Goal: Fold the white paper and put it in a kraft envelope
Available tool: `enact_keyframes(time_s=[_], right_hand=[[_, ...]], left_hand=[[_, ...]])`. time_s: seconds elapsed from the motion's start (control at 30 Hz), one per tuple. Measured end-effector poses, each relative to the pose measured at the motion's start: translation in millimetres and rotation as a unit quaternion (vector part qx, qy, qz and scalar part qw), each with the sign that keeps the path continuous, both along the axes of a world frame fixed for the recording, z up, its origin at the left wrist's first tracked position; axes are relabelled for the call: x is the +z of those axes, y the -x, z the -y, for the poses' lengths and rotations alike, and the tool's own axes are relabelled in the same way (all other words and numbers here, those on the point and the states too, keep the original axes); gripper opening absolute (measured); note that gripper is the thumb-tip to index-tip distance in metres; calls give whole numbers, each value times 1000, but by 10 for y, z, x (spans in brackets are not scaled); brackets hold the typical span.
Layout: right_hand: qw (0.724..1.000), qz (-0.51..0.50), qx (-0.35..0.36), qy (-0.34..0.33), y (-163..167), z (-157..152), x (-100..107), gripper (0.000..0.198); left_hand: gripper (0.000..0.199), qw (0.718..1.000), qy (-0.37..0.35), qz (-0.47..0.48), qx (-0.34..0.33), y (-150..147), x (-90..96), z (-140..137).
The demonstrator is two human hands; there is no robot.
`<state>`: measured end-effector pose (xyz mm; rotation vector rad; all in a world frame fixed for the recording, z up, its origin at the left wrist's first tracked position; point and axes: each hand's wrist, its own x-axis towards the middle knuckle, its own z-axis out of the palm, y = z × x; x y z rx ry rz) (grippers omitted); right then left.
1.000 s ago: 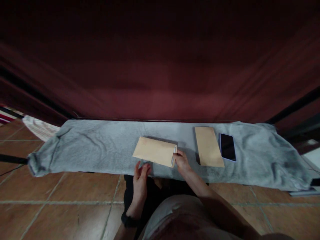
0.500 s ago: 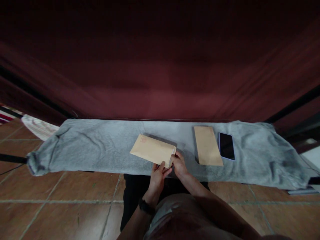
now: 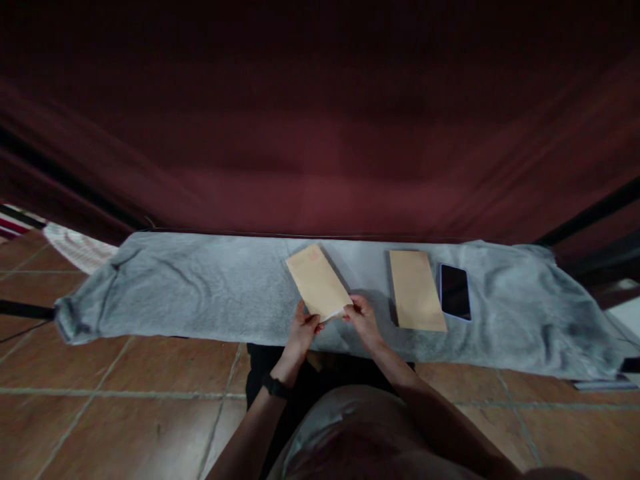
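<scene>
A tan paper envelope [image 3: 320, 281] is held at its near end between both my hands, tilted with its far end to the left. Faint reddish marks show near that far end, and a pale strip runs along the near edge. My left hand [image 3: 303, 329] pinches the near left corner, a dark band on its wrist. At the near right corner, the fingers of my right hand [image 3: 363, 320] are closed on the same envelope. A second tan envelope [image 3: 417, 291] lies flat to the right, apart from both hands.
A phone [image 3: 455, 292] with a dark screen and pale purple edge lies right of the second envelope. Grey cloth [image 3: 240, 287] covers the narrow bench. Behind it hangs a dark red fabric wall [image 3: 320, 167]. Tiled floor [image 3: 150, 427] shows in front.
The held envelope has turned, its far end swinging away from me and rightward. My left hand has shifted to its near left corner. The second envelope and phone lie as before.
</scene>
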<state>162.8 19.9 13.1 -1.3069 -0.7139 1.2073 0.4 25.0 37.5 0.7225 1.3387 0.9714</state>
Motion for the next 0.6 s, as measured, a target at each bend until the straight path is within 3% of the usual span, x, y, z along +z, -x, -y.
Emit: enact_keyframes(time_s=[0.07, 0.13, 0.2, 0.3, 0.43, 0.6], right_hand=[[997, 74, 17, -22, -86, 30, -36, 30], [976, 200, 57, -57, -152, 66, -58, 36], [933, 332, 106, -86, -191, 96, -63, 40], [871, 452, 160, -106, -200, 118, -45, 42], [821, 516, 208, -125, -182, 112, -10, 40], [802, 539, 226, -124, -189, 88, 6, 32]], left_hand=[[81, 998, -13, -52, -14, 72, -26, -44], [80, 992, -44, -117, -19, 135, -41, -66], [73, 976, -97, -196, -13, 187, -33, -67], [59, 944, -161, -286, -24, 236, 13, -30], [55, 932, -170, -309, -84, 247, 62, 52], [34, 926, -191, -310, -96, 260, 39, 105]])
